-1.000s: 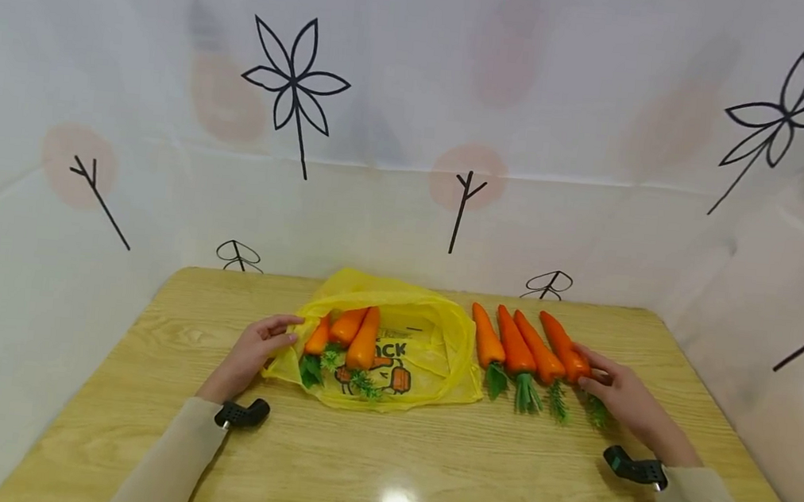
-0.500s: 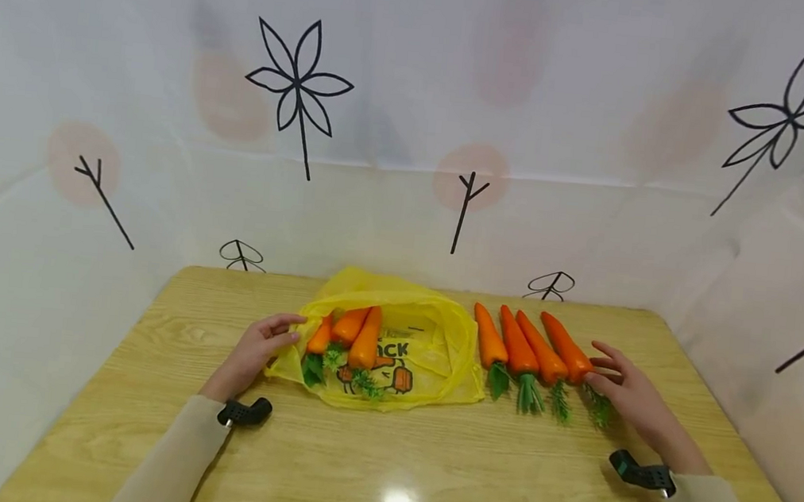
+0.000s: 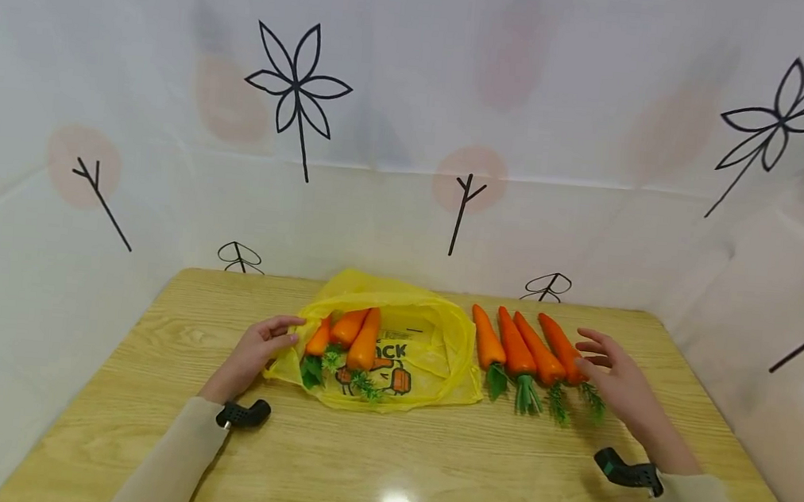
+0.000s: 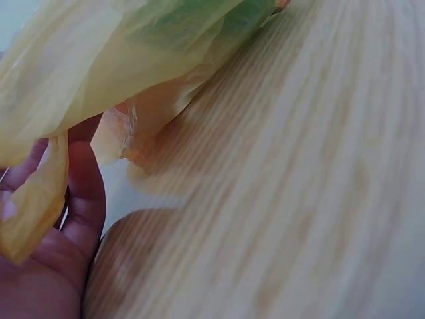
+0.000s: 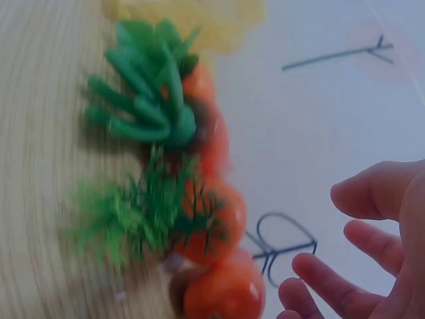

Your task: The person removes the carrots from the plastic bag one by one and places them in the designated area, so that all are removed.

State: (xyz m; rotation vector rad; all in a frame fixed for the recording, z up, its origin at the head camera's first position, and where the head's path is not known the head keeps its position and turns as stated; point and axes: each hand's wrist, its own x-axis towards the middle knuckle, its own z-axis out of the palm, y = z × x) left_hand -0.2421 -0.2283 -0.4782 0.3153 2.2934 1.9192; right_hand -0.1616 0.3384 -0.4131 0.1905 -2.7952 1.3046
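The rightmost orange carrot (image 3: 559, 346) is lying right of the frame's centre, ending a row with three more carrots (image 3: 517, 347). The right hand (image 3: 616, 381) is hovering just beside it, fingers loose and gripping nothing. Left of them, a yellow plastic bag (image 3: 463, 350) is lying open with three carrots inside; the left hand (image 3: 249, 357) is holding its left edge. The step seems to be picking a carrot for bagging; the next move probably calls for fingers closing around it.
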